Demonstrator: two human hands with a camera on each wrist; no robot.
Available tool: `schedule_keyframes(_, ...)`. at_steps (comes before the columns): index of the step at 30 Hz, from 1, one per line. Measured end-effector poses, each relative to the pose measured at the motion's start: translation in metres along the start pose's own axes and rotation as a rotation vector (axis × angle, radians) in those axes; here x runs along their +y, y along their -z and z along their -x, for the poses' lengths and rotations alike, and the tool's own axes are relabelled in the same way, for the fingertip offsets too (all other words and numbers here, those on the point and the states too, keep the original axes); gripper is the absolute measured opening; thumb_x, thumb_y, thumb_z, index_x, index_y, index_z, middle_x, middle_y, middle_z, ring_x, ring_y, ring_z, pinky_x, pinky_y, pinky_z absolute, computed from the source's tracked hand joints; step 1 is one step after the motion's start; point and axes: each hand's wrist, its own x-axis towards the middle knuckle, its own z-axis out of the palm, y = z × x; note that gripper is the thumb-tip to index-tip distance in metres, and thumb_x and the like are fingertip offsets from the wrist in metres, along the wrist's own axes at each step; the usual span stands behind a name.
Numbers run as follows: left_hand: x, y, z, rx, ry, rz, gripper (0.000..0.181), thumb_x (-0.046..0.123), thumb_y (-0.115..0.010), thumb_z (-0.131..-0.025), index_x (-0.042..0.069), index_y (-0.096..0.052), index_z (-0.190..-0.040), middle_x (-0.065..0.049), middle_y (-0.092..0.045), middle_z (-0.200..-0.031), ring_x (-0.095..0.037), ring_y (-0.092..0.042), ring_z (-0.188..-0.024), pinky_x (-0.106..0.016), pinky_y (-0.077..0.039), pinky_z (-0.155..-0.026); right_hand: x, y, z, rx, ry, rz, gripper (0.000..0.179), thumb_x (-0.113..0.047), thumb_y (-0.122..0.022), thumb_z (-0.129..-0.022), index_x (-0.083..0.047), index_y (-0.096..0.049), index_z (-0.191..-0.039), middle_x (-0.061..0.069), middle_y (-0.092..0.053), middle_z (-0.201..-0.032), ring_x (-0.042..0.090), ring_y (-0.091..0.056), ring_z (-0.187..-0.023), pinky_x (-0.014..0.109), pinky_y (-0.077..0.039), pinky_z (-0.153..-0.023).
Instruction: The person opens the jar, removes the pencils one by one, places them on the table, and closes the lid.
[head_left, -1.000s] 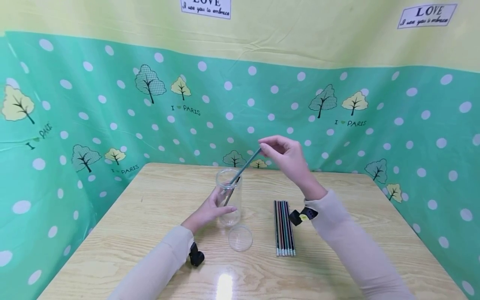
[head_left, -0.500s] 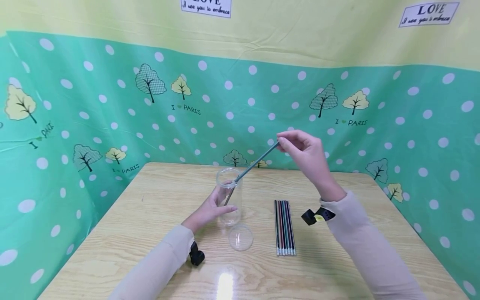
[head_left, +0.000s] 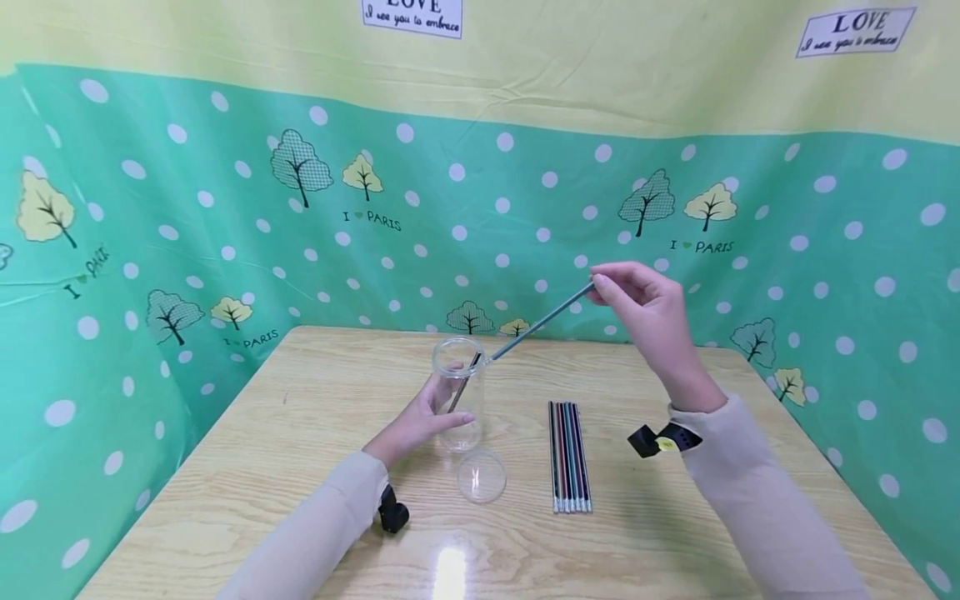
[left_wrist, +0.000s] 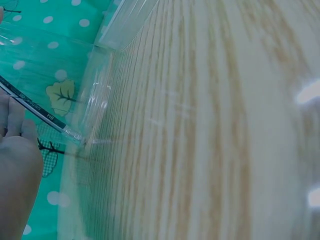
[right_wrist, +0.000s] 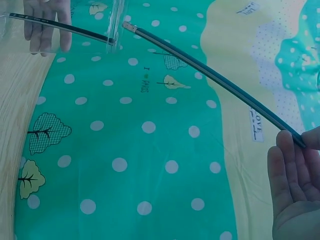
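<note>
My left hand (head_left: 420,421) grips a clear jar (head_left: 474,408), which stands upright, its thumb in front and fingers around the far side. A dark pencil (head_left: 465,382) leans inside the jar; in the left wrist view this pencil (left_wrist: 37,109) shows HB lettering, its eraser end near the jar's bottom. Up to the right, my right hand (head_left: 648,312) pinches a green pencil (head_left: 542,321) by one end, between thumb and fingertips. In the right wrist view the green pencil (right_wrist: 210,75) slants, its eraser end just outside the jar's rim.
A clear round lid (head_left: 482,477) lies on the wooden table (head_left: 322,400) in front of the jar. To its right, several pencils (head_left: 570,457) lie side by side, erasers toward me. A green and yellow patterned curtain (head_left: 510,192) hangs behind the table.
My right hand has moved rightward with the green pencil, whose lower end came from inside the jar's mouth to outside the rim. The left hand and jar have stayed in place.
</note>
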Motion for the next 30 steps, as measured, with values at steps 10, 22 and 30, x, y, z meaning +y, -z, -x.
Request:
schedule_keyframes(10,-0.015,0.002,-0.004,0.02,0.014,0.0,0.085,0.02,-0.073,-0.078,0.034,-0.018,-0.143,0.005,-0.022,-0.148,-0.012,-0.016,-0.134,-0.046,-0.006,-0.108,0.029,0.014,0.001,-0.001,-0.058,0.009,0.026,-0.023,-0.062,-0.087,-0.006,-0.065,-0.107,0.014,-0.063,-0.095,0.028,-0.062,-0.084,0.028,-0.051,-0.077)
schedule_keyframes(22,-0.017,0.002,-0.004,0.047,0.037,-0.015,0.086,0.024,-0.075,-0.076,0.039,-0.021,-0.141,0.008,-0.025,-0.146,-0.013,-0.018,-0.134,-0.048,-0.008,-0.107,0.043,0.021,0.004,0.004,-0.124,0.013,0.028,-0.025,-0.062,-0.087,-0.006,-0.064,-0.107,0.015,-0.062,-0.096,0.029,-0.059,-0.083,0.027,-0.052,-0.073)
schedule_keyframes(30,-0.006,0.001,0.0,0.021,0.038,0.001,0.085,0.02,-0.073,-0.078,0.035,-0.019,-0.142,0.004,-0.022,-0.148,-0.015,-0.016,-0.135,-0.047,-0.009,-0.107,0.065,0.027,0.008,-0.023,-0.217,0.011,0.032,-0.028,-0.062,-0.086,-0.006,-0.063,-0.109,0.014,-0.062,-0.097,0.026,-0.059,-0.083,0.027,-0.052,-0.074)
